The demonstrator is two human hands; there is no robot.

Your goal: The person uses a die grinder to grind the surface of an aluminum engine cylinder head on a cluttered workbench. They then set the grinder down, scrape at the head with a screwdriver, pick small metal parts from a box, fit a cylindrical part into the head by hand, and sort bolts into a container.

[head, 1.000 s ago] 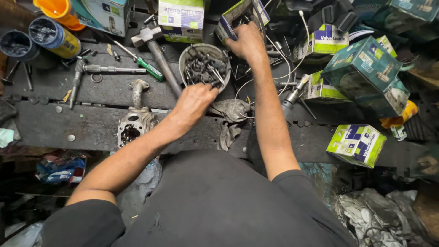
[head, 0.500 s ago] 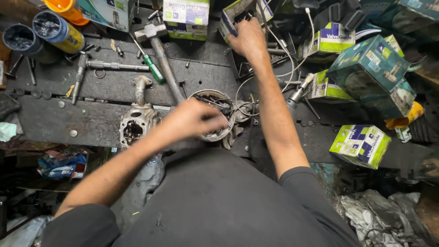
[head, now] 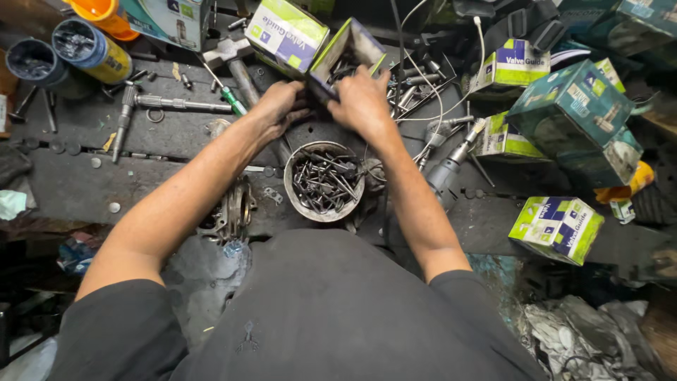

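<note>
Two hands, my left hand (head: 281, 106) and right hand (head: 363, 102), grip the open cardboard box (head: 345, 55) above the metal bowl (head: 324, 182) of bolts, best tilted slowly to avoid spills.

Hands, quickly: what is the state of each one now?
Left hand: fingers curled, gripping the open cardboard box.
Right hand: closed on the same box.
</note>
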